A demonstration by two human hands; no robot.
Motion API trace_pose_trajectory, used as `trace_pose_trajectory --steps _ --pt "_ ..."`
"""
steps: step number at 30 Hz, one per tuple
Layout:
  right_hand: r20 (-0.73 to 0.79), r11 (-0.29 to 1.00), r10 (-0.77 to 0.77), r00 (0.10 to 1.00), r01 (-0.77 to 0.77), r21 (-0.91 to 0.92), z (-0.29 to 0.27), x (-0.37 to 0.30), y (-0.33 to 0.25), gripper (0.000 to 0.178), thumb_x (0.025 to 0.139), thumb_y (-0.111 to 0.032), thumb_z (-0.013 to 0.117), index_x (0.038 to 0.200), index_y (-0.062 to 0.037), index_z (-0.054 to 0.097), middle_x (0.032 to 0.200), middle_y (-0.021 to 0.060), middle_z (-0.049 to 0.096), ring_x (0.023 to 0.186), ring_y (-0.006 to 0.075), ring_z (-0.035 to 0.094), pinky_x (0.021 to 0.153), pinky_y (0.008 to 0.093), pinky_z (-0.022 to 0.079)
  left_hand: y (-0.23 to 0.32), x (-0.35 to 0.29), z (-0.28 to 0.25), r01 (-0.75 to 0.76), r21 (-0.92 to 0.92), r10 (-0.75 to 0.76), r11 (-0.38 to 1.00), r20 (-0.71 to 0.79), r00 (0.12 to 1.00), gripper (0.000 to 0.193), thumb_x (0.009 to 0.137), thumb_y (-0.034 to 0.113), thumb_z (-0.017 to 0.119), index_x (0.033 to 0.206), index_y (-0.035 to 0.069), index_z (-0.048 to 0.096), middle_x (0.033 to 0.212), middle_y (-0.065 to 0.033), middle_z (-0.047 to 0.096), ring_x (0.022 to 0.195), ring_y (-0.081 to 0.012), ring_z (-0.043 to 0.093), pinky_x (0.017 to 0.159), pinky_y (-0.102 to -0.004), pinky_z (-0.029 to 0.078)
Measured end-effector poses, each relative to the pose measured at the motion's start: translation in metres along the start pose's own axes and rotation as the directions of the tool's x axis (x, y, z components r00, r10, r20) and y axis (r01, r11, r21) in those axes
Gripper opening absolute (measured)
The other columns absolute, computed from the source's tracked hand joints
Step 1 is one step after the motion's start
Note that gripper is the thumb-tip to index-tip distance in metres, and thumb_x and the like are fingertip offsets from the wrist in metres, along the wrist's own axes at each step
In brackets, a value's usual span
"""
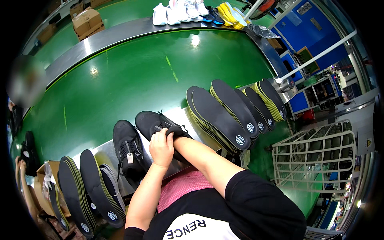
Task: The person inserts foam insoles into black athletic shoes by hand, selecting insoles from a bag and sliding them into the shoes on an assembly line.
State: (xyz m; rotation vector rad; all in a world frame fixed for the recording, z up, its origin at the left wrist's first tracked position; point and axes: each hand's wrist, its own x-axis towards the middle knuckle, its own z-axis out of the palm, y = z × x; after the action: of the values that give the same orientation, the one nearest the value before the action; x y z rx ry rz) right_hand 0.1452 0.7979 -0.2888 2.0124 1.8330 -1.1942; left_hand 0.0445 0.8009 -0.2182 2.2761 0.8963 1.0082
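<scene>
A black lace-up sneaker [149, 121] lies in front of me on a narrow metal ledge, its toe pointing away. My left hand [161, 149] is closed on the collar of this sneaker, by its opening. Reaching in from the right, my right forearm [204, 157] ends at the shoe's opening; the hand itself is inside the sneaker, so its fingers are hidden. Just left stands a second black sneaker [127, 145], untouched, with a pale tag on its tongue.
Stacked black insoles with yellow-green edges [218, 116] stand on my right, and more insole stacks [74, 196] on my left. Beyond lies a green conveyor belt [132, 76]. White sneakers [180, 12] sit across it. A wire rack [316, 156] is at right. At far left, another person's hands hold a black shoe [29, 154].
</scene>
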Motion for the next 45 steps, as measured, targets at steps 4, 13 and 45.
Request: trace_pose_trajectory --steps 4,13,45 --pt "-0.113 0.977 -0.020 0.993 0.044 0.210 0.007 -0.007 0.011 0.033 0.085 -0.020 0.041 0.115 -0.0097 0.049 0.126 0.0130 0.042 0.116 0.0243 0.038 0.097 0.0317 0.028 -0.003 0.004 0.012 -0.075 0.039 0.076 0.996 -0.025 0.997 0.019 0.077 0.016 0.058 0.090 0.003 0.053 0.073 -0.0096 0.053 0.068 -0.0276 0.051 0.060 -0.0358 0.042" --pt "0.251 0.993 -0.109 0.962 0.115 -0.009 -0.038 -0.132 -0.020 0.043 0.070 -0.023 0.053 0.100 0.0084 0.052 0.083 0.0198 0.062 0.089 0.0306 0.058 0.092 0.0403 0.035 -0.004 -0.003 0.011 -0.061 0.064 0.063 0.996 -0.032 0.997 0.016 0.077 0.014 0.057 0.090 0.004 0.054 0.073 -0.0100 0.053 0.067 -0.0280 0.052 0.060 -0.0366 0.043" --pt "-0.526 0.994 -0.109 0.843 0.103 -0.041 -0.144 0.021 -0.100 0.052 0.074 -0.043 0.056 0.066 0.0087 0.057 0.059 0.0245 0.054 0.054 0.0318 0.057 0.056 0.0404 0.044 -0.029 -0.119 -0.133 0.710 -0.384 -0.749 0.590 0.067 0.659 0.049 0.081 0.023 0.056 0.122 0.003 0.038 0.117 -0.0127 0.044 0.102 -0.0205 0.047 0.078 -0.0298 0.042"
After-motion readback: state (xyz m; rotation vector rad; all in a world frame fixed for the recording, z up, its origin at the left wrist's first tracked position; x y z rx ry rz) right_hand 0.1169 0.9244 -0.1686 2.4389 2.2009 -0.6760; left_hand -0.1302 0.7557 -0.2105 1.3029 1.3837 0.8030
